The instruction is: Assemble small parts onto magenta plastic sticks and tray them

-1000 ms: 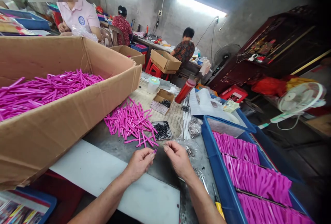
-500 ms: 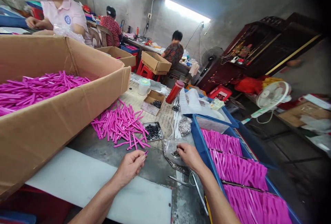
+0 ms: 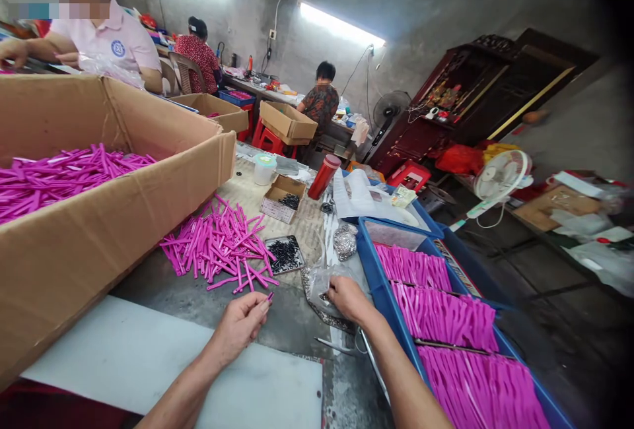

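Observation:
My left hand [image 3: 242, 323] is closed in a pinch above the edge of the white board [image 3: 247, 376]. The tip of a magenta plastic stick [image 3: 270, 296] shows between its thumb and forefinger; the rest is hidden in the fingers. My right hand [image 3: 348, 298] reaches into a clear plastic bag [image 3: 321, 278] with small metal parts in and around it. Its fingers are drawn together, and I cannot see what they hold. A loose pile of magenta sticks [image 3: 218, 244] lies beyond my left hand, beside a small tray of black pins [image 3: 284, 254].
At left stands a large cardboard box [image 3: 113, 198] of magenta sticks. On the right, a blue crate [image 3: 366, 244] holds rows of them. A tweezers-like tool [image 3: 335, 346], a red flask [image 3: 324, 177] and a small carton [image 3: 278, 210] are on the table. Several co-workers sit beyond.
The view has shifted slightly, so most things sit further left. My right hand's fingers have moved a little deeper into the bag. My left hand keeps its pinch on the stick.

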A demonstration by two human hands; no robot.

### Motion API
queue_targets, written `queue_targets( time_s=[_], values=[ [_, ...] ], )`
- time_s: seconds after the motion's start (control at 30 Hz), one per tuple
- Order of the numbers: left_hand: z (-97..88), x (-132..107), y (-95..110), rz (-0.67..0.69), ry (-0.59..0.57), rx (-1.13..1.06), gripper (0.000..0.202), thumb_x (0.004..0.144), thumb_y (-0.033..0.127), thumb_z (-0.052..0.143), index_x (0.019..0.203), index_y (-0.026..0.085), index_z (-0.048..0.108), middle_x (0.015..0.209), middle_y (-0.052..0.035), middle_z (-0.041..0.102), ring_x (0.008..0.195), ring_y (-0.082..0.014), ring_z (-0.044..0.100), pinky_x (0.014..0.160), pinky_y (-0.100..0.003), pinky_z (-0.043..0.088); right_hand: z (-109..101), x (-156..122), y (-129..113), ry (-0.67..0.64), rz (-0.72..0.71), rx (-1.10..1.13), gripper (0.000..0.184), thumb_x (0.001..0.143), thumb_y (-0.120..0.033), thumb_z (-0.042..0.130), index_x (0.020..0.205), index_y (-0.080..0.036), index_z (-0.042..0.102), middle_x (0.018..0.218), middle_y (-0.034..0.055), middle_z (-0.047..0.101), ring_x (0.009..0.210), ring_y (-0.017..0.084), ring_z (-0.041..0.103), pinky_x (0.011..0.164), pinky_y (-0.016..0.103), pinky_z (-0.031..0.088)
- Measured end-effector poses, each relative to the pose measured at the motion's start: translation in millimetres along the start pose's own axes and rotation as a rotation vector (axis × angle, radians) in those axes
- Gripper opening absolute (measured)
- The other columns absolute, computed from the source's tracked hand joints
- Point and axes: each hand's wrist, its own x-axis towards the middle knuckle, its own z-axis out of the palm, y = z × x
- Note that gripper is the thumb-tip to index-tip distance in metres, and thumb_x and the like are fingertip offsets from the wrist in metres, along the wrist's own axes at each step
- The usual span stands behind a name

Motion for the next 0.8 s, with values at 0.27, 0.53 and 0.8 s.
queue_targets(
  time_s=[0.27,0.53,0.8],
  values=[
    [-0.3,-1,2,-0.005,0.006,0.017,0.029,0.068,0.042,0.051,0.058,0.015,0.044,0.043,0.0088,0.038,0.03,-0.0019,0.026,0.027,-0.013,0.02,-12,-23,-9,0.338,-0.055,0.349,0.024,0.077,-0.027,0.037,0.07,-0.015,0.056,0.063,0.0017,0.056,0.062,0.014,0.051,0.058,0.022,0.036],
    [0.3,-2,3,-0.005,0.018,0.034,0.027,0.068,0.04,0.05,0.058,0.015,0.044,0.043,0.0084,0.037,0.031,-0.0023,0.028,0.027,-0.013,0.02,15,-51,-50,0.273,-0.216,0.605,0.015,0.074,-0.021,0.043,0.071,-0.016,0.057,0.064,0.0005,0.057,0.061,0.013,0.051,0.057,0.022,0.038],
    [0.1,-3,2,0.024,0.011,0.04,0.026,0.07,0.038,0.05,0.058,0.015,0.044,0.044,0.0079,0.037,0.031,-0.0024,0.028,0.028,-0.013,0.02,56,-47,-56,0.231,-0.299,0.18,0.016,0.074,-0.01,0.042,0.075,-0.016,0.056,0.07,0.0051,0.057,0.067,0.016,0.052,0.063,0.026,0.039]
  ],
)
